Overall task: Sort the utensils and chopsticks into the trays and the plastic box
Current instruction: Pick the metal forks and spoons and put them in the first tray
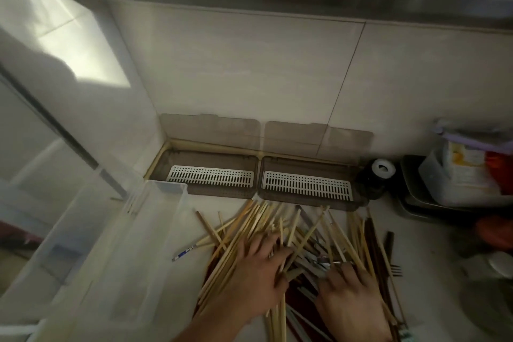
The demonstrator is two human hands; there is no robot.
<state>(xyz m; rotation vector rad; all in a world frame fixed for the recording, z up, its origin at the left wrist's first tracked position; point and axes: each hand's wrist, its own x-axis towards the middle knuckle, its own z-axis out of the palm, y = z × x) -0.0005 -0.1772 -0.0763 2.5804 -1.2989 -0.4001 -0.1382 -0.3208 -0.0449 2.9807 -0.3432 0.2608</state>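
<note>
Nearest me, my left hand [258, 272] lies palm-down on the heap of chopsticks [280, 233], fingers spread and nearly straight, pressing the sticks rather than closing round any. My right hand [349, 294] rests beside it on the same heap, fingers loosely bent over the sticks; whether they pinch one I cannot tell. The heap is a loose fan of pale bamboo sticks crossed by dark brown and red ones and a few grey-white ones, lying on the white counter [433, 272]. A metal fork [395, 269] shows its tines at the heap's right edge, and one blue-and-white patterned chopstick [184, 252] lies apart at the left. Left of the heap stands the clear plastic box [116, 253], long and open-topped. Beyond the heap, against the tiled wall [249, 64], sit two brown translucent trays [254, 166] side by side, lids raised, each holding a white slotted insert [305, 184].
</note>
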